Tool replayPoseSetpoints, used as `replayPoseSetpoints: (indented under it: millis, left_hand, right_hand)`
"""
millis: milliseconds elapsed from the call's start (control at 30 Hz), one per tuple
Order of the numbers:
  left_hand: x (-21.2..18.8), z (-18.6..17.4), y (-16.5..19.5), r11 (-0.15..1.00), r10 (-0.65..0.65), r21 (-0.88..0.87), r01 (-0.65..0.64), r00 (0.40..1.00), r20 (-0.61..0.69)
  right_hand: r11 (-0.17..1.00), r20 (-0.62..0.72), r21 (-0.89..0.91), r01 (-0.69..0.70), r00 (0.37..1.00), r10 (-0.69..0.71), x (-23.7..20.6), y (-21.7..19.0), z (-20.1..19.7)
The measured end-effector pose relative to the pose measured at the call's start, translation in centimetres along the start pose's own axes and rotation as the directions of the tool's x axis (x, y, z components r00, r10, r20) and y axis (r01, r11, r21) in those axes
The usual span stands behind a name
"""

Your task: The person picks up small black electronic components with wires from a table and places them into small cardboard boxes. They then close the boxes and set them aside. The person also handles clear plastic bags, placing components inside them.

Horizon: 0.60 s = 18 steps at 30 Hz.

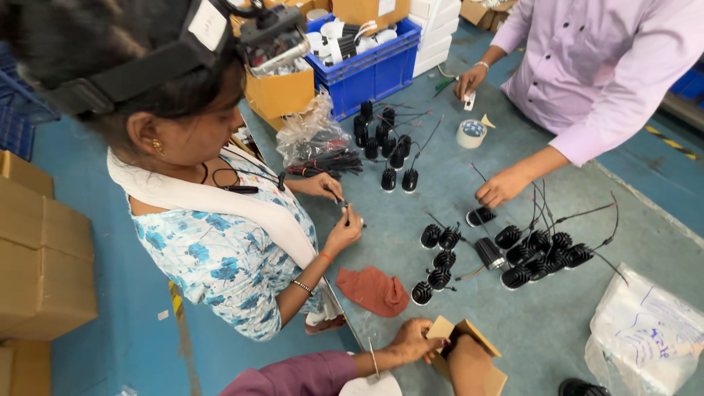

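Your hands are at the near edge of the table. Your left hand is closed on the left flap of a small cardboard box, fingers curled over the edge. Your right hand is pushed down inside the box; its fingers are hidden, so you cannot tell whether they are apart or together. The box sits open at the near edge, just right of a reddish cloth.

Beyond the box, black finned parts with thin wires lie in a loose group; a second cluster lies to the right. A co-worker on the left holds a small piece in both hands. Another person at the far right rests a hand beside one part. A tape roll and a blue crate stand at the far side. A plastic bag lies near right.
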<state>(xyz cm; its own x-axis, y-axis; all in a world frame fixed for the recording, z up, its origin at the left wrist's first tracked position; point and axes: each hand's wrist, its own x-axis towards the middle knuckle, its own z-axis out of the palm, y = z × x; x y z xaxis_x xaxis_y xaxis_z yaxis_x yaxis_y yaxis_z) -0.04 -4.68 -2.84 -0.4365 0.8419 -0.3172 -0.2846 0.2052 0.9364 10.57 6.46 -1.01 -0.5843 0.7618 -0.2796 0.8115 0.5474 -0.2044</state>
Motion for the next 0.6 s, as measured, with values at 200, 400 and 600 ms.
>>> replayPoseSetpoints:
  millis: [200,400,600]
  left_hand:
    - [-2.3,0.4,4.1,0.848,0.411,0.361,-0.388,0.911,0.014]
    - [-4.3,-0.2,7.2,0.496,0.601,0.554,-0.669,0.725,0.337]
    - [-1.8,1.1,6.4,0.545,0.583,0.543,-0.639,0.754,0.302]
  right_hand:
    - [0.953,0.026,0.294,0.075,0.996,-0.086,2.5,-1.0,0.2]
    - [0.761,0.009,0.584,0.284,0.934,-0.356,3.5,0.9,-0.2]
    - [0.962,0.036,0.159,0.224,0.972,-0.232,-0.8,3.7,-3.1]
